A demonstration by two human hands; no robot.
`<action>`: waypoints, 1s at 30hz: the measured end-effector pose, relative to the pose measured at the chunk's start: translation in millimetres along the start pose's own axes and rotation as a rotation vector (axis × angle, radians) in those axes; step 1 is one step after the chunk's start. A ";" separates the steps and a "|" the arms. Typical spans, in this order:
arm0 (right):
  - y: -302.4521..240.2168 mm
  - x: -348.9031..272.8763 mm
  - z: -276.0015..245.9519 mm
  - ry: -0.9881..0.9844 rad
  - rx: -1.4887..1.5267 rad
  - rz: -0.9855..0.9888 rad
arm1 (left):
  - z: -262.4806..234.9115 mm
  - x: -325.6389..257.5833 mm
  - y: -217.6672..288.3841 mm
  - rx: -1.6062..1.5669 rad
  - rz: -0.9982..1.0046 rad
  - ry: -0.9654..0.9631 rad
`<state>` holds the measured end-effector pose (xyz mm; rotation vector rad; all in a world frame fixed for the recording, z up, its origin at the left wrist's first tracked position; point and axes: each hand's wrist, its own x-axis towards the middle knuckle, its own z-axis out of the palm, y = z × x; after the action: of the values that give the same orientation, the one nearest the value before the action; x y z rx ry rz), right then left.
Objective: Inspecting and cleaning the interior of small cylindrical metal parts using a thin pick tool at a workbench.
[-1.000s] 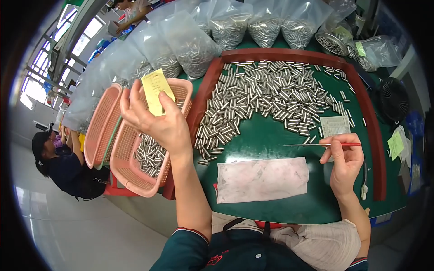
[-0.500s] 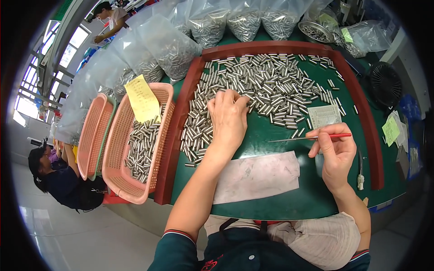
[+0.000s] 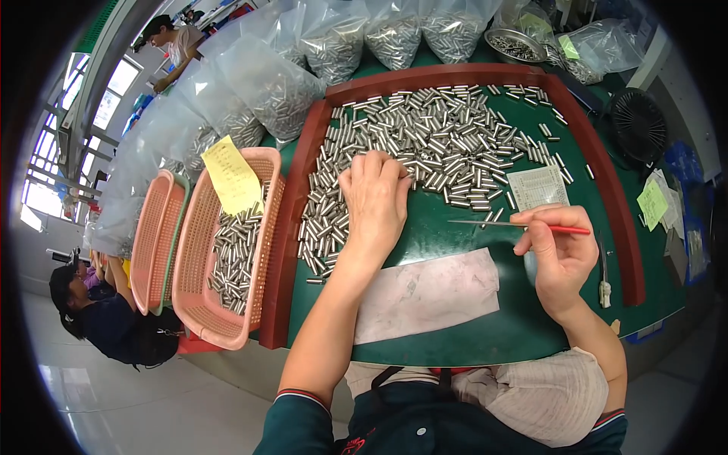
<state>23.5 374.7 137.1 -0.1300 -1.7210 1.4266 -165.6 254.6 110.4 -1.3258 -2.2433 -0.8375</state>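
Note:
My left hand lies palm down on a heap of small silver metal cylinders spread over a green mat inside a red-rimmed tray; its fingers curl over some cylinders, and I cannot see what is under the palm. My right hand hovers at the right above the mat and grips a thin red-handled pick, its metal tip pointing left. A pale sheet of paper lies on the mat near the front edge between my arms.
A pink basket with cylinders and a yellow note stands left of the tray, another pink basket beside it. Clear bags of cylinders line the back. A small printed card, a black fan, people at left.
My left hand left the yellow note at the pink basket, swung right and came down on the cylinder heap. The right hand kept the pick almost still.

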 end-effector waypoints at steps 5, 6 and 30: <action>-1.2 4.9 -7.4 -0.113 -0.339 -0.539 | -18.0 -15.6 24.1 -1.217 -0.721 -0.279; -1.3 5.5 -7.7 -0.145 -0.364 -0.561 | -20.5 -16.9 25.9 -1.431 -0.863 -0.358; 1.7 7.3 -2.8 -0.181 -0.431 -0.585 | -14.1 -21.4 35.6 -1.476 -0.928 -0.451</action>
<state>20.2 381.5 139.6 0.2616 -1.9805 0.6495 -123.6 244.5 118.2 -0.7291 -2.4749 -3.1792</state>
